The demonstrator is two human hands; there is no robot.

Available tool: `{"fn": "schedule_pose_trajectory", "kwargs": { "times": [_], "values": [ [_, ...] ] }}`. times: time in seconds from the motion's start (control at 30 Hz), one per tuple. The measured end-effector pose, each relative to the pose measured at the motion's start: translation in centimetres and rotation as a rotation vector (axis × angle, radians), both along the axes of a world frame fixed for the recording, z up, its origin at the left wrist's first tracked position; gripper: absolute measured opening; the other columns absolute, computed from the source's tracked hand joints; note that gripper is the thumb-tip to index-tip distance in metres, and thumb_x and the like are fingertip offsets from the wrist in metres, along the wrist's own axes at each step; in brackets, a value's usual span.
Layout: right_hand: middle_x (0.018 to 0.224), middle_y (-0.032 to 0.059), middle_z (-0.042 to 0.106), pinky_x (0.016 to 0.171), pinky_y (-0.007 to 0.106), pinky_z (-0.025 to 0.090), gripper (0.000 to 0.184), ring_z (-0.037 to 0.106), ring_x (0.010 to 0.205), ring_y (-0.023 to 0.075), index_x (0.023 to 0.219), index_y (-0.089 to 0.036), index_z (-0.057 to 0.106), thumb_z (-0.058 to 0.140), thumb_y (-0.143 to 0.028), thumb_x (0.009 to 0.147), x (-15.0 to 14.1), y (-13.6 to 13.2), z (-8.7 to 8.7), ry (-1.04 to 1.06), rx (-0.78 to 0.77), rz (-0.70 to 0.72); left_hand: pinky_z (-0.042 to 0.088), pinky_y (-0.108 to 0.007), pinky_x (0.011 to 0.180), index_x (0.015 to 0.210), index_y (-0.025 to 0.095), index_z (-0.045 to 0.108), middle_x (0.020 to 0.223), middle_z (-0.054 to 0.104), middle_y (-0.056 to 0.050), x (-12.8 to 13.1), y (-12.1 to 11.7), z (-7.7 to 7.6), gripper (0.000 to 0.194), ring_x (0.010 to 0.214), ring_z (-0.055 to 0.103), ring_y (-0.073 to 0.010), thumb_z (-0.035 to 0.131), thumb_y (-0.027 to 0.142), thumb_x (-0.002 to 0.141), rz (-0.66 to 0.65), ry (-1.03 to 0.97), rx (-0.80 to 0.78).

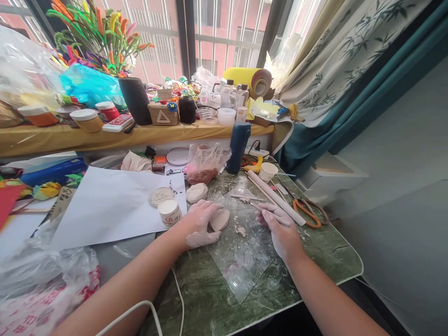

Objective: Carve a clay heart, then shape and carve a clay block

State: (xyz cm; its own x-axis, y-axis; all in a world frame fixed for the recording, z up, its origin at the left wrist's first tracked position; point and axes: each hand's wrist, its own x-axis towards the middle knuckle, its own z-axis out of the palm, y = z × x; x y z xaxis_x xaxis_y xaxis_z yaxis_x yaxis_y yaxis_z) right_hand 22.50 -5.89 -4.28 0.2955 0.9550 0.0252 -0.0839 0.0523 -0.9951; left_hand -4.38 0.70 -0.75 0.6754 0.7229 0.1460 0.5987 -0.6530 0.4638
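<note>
left hand (205, 226): fingers curled round pale disc (220, 220) | right hand (280, 228), nearer desk's (329, 254) right edge: pinching slim tool (256, 206) | advice: grip disc lightly, sparing its rim

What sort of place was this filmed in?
Probably a home craft corner: pipe-cleaner flowers stand by the window, a bamboo-print curtain hangs alongside, and the left hand holds a pale clay-like disc.

The left arm (140, 275) and the right arm (325, 284) are bare right up to the edge of view. White, chalky powder (198, 240) sticks to the left hand (201, 223), thick on the thumb (206, 239) and patchy on the fingers (209, 206). The right hand (285, 235) is dusty white too, mostly on its fingers. The nails are too small to see well.
</note>
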Motion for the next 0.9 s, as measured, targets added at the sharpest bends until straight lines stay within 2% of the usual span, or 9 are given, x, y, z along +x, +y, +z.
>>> {"fn": "schedule_pose_trajectory", "kwargs": {
  "times": [0.1,0.17,0.27,0.33,0.4,0.5,0.57,0.67,0.9],
  "values": [
    [0.103,0.0083,0.077,0.081,0.036,0.058,0.039,0.071,0.090,0.0235,0.115,-0.023,0.074,0.072,-0.052,0.088,-0.7,-1.3,0.1,-0.030,-0.034,0.086,0.046,-0.050,0.105,0.138,0.022,0.055,0.128,0.063,-0.012,0.6,-0.3,0.0,0.068,0.117,0.057,-0.0350,0.078,0.043,0.077,0.071,0.018,0.017],
    [0.092,0.0064,0.076,0.076,0.033,0.058,0.034,0.070,0.083,0.0225,0.105,-0.023,0.076,0.070,-0.052,0.090,-1.2,-1.9,0.1,-0.106,-0.048,0.105,0.048,-0.052,0.101,0.137,0.021,0.056,0.123,0.063,-0.014,1.3,-0.7,0.3,0.069,0.115,0.057,-0.0369,0.076,0.055,0.079,0.149,0.073,0.013],
    [0.081,0.0043,0.073,0.071,0.032,0.058,0.033,0.068,0.076,0.0217,0.097,-0.023,0.075,0.068,-0.054,0.090,-1.6,-2.5,0.3,-0.198,-0.049,0.095,0.048,-0.054,0.099,0.138,0.022,0.056,0.122,0.063,-0.015,1.7,-1.1,0.8,0.084,0.114,0.057,-0.0392,0.079,0.067,0.071,0.164,0.105,0.006],
    [0.091,0.0063,0.075,0.078,0.034,0.059,0.035,0.071,0.084,0.0236,0.109,-0.023,0.074,0.065,-0.053,0.093,-2.0,-3.3,0.5,-0.221,-0.050,0.111,0.045,-0.053,0.104,0.139,0.024,0.056,0.130,0.061,-0.013,1.4,-0.9,0.8,0.081,0.119,0.056,-0.0382,0.084,0.059,0.071,0.101,0.074,0.026],
    [0.109,0.0098,0.075,0.088,0.038,0.059,0.036,0.072,0.097,0.0258,0.124,-0.024,0.070,0.058,-0.048,0.098,-2.7,-4.5,0.8,-0.281,-0.032,0.160,0.044,-0.050,0.107,0.135,0.027,0.058,0.135,0.060,-0.011,0.9,-0.6,0.7,0.068,0.122,0.056,-0.0352,0.084,0.048,0.076,0.035,0.050,0.040],
    [0.124,0.0119,0.069,0.098,0.042,0.056,0.035,0.067,0.113,0.0275,0.134,-0.026,0.064,0.051,-0.036,0.103,-4.0,-6.7,1.0,-0.467,0.060,0.217,0.046,-0.048,0.104,0.127,0.027,0.062,0.133,0.062,-0.009,0.6,-0.1,0.2,0.050,0.118,0.058,-0.0319,0.078,0.044,0.083,-0.006,0.056,0.046],
    [0.117,0.0111,0.069,0.097,0.042,0.055,0.029,0.066,0.110,0.0270,0.126,-0.026,0.065,0.049,-0.031,0.103,-4.8,-7.6,1.1,-0.563,0.112,0.210,0.047,-0.047,0.101,0.123,0.026,0.064,0.129,0.063,-0.009,0.9,0.0,-0.1,0.046,0.114,0.059,-0.0313,0.076,0.048,0.085,0.003,0.072,0.055],
    [0.102,0.0082,0.069,0.088,0.038,0.056,0.020,0.066,0.098,0.0245,0.114,-0.026,0.064,0.047,-0.029,0.103,-5.2,-7.7,1.3,-0.593,0.109,0.214,0.049,-0.048,0.097,0.118,0.025,0.064,0.122,0.063,-0.010,1.5,-0.1,-0.3,0.044,0.110,0.059,-0.0313,0.075,0.051,0.085,0.069,0.079,0.066],
    [0.105,0.0070,0.069,0.087,0.036,0.055,0.025,0.067,0.097,0.0229,0.124,-0.025,0.058,0.045,-0.030,0.104,-5.0,-7.2,1.7,-0.606,0.080,0.286,0.049,-0.049,0.103,0.118,0.024,0.063,0.131,0.060,-0.010,1.8,-0.3,-0.3,0.041,0.117,0.059,-0.0312,0.075,0.045,0.086,0.057,0.051,0.091]
  ]
}}
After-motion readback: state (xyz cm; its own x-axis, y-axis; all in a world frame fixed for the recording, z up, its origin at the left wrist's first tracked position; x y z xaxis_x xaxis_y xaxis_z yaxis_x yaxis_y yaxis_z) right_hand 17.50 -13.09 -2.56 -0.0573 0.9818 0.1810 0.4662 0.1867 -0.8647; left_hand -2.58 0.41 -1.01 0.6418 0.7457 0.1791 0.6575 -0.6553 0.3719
